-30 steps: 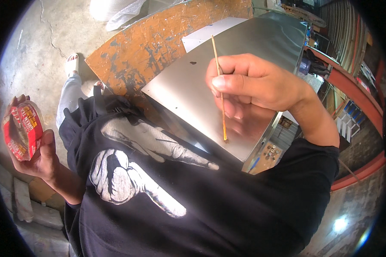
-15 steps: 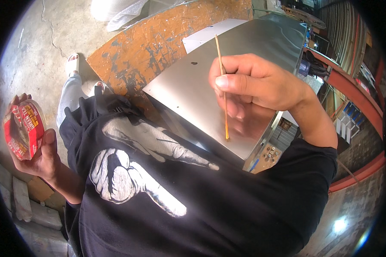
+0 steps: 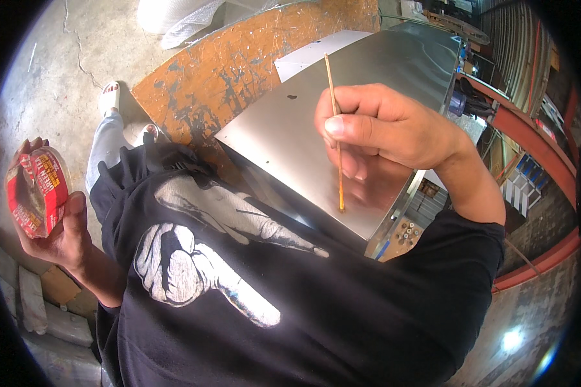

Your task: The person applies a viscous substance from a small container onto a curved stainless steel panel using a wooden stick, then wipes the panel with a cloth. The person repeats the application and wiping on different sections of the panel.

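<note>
My left hand (image 3: 74,232), at the far left, is closed round a cut-off clear plastic bottle (image 3: 53,190) with a red printed label. The bottle piece is held up over the floor; what it contains cannot be made out. Between the thumb and fingers of my right hand (image 3: 394,129) is a thin wooden stick (image 3: 340,171), pinched partway along and held nearly upright. Its lower end is stained orange and comes down at a small dark spot near the close corner of a shiny metal sheet (image 3: 271,132). Two more dark marks lie on the sheet, left of that hand.
Under the metal sheet extends a scuffed orange-brown board (image 3: 193,84), with a white sheet (image 3: 316,51) beyond. Bubble wrap (image 3: 184,19) lies at the top left. A tray of small round parts (image 3: 405,235) sits below the sheet's right edge. Red steel beams (image 3: 542,148) stand at right.
The cut-off bottle has turned slightly in my left hand. My right hand and the stick are almost still, the tip at the same spot.
</note>
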A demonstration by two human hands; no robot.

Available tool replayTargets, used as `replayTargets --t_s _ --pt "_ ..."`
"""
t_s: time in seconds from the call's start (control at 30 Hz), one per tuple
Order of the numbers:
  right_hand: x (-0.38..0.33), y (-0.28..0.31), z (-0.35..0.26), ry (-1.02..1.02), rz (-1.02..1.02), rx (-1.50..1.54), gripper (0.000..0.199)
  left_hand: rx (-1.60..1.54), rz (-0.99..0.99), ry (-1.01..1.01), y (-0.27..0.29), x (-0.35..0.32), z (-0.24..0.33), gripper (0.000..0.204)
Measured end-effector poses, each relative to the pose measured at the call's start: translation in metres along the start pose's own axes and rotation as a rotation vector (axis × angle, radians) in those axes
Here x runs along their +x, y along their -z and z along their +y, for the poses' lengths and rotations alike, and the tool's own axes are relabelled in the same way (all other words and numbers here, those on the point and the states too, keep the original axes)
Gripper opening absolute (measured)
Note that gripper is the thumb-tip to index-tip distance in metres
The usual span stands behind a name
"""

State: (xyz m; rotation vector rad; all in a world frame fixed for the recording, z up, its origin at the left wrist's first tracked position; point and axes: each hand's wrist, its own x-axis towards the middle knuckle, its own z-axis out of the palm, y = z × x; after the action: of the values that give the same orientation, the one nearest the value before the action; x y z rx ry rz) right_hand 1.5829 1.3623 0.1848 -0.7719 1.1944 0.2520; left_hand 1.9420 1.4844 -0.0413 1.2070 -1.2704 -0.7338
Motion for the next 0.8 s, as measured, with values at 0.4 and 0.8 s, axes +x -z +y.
replayTargets --t_s 0.4,0.8 --pt "-0.002 -0.001 -0.001 0.029 0.003 -0.025 0.020 0.009 0.012 0.003 -0.004 0.002 0.004 0.073" --pt "-0.011 -0.004 -0.004 0.137 0.048 -0.045 0.018 0.014 0.008 0.017 -0.004 0.001 0.004 0.077"
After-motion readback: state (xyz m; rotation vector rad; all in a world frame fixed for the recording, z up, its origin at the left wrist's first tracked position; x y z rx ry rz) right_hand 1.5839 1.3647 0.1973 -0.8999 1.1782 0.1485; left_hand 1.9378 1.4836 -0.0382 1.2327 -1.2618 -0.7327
